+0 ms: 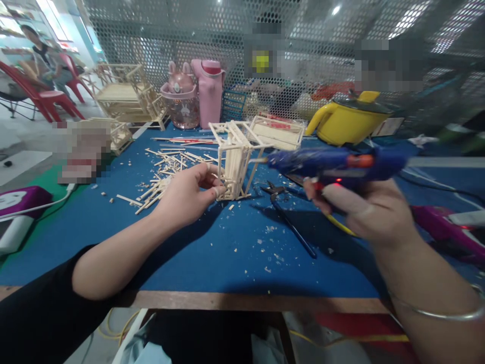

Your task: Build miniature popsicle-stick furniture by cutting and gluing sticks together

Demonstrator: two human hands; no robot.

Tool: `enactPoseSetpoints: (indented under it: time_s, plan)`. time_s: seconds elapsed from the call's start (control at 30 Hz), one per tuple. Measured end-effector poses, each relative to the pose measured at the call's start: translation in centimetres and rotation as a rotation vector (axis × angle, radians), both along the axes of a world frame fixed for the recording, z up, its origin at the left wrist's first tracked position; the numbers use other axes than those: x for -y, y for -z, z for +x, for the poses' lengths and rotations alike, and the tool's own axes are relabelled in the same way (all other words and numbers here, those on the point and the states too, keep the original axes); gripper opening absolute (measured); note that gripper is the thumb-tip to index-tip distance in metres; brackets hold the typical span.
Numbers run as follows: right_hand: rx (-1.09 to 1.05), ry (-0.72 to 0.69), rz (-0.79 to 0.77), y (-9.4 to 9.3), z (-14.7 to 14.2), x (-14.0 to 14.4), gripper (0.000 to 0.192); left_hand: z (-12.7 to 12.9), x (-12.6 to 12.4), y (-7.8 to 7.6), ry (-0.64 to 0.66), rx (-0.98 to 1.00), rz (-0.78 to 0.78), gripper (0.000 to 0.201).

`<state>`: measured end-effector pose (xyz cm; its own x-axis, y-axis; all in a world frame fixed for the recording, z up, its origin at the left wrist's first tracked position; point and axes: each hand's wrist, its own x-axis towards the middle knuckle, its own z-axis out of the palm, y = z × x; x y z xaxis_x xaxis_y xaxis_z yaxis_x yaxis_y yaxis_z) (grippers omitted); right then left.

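My right hand (364,202) is wrapped round a blue glue gun (322,163), its nozzle pointing left toward a small wooden stick frame (238,162). The nozzle tip looks close to the upper right of the frame; whether it touches, I cannot tell. At the frame's lower left, my left hand (193,187) pinches its base with thumb and fingers. The frame stands upright on the blue table mat. Loose cut sticks (155,189) lie in a heap behind my left hand. Right of the frame rest pliers (290,217) with dark handles.
Behind stand a pink bottle (211,93), a clear pink-rimmed cup (182,103), a yellow pot (346,120) and larger stick structures (121,96). Purple power strips (22,202) lie at both sides. Across the back runs a perforated metal screen (227,30). A person (45,60) sits far left.
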<state>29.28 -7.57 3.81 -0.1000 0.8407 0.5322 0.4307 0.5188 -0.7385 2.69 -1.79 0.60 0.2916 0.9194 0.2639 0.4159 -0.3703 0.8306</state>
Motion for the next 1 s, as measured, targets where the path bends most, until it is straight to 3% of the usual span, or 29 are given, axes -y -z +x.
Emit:
enactPoseSetpoints:
  time_s: [0.1,0.2,0.37,0.47,0.6,0.7,0.77,0.83,0.93,1.0]
  plan:
    - [-0.148,0.000,0.106,-1.9,0.7,-1.6,0.015,0.1,-0.1,0.1,0.017,0.051,-0.033,0.022]
    - [-0.152,0.182,0.207,-4.2,2.3,-4.8,0.009,0.2,-0.1,0.2,0.036,0.104,-0.065,0.020]
    - [-0.013,0.234,-0.244,-6.3,5.3,-9.1,0.011,0.2,0.0,0.3,0.031,0.094,-0.077,0.020]
    - [0.119,0.296,-0.298,-5.8,5.8,-11.0,0.006,0.2,0.0,0.3,0.043,0.085,-0.084,0.018]
    - [0.179,0.321,-0.324,-5.1,5.2,-12.7,0.014,0.3,0.1,0.2,0.050,0.092,-0.113,0.018]
    - [0.095,0.262,-0.313,-5.2,4.6,-11.5,0.012,0.3,0.1,0.0,0.044,0.094,-0.112,0.019]
    - [-0.048,0.161,-0.295,-5.2,4.3,-9.2,0.014,0.4,0.2,0.0,0.044,0.102,-0.106,0.020]
    - [-0.113,0.065,-0.280,-4.9,3.9,-6.1,0.028,0.4,0.1,0.1,0.049,0.113,-0.109,0.021]
    - [-0.090,0.010,-0.348,-3.2,2.6,-1.6,0.036,0.4,0.0,0.2,0.062,0.119,-0.111,0.022]
    - [0.002,0.057,-0.325,-1.6,1.7,0.7,0.032,0.3,0.0,0.2,0.063,0.124,-0.103,0.023]
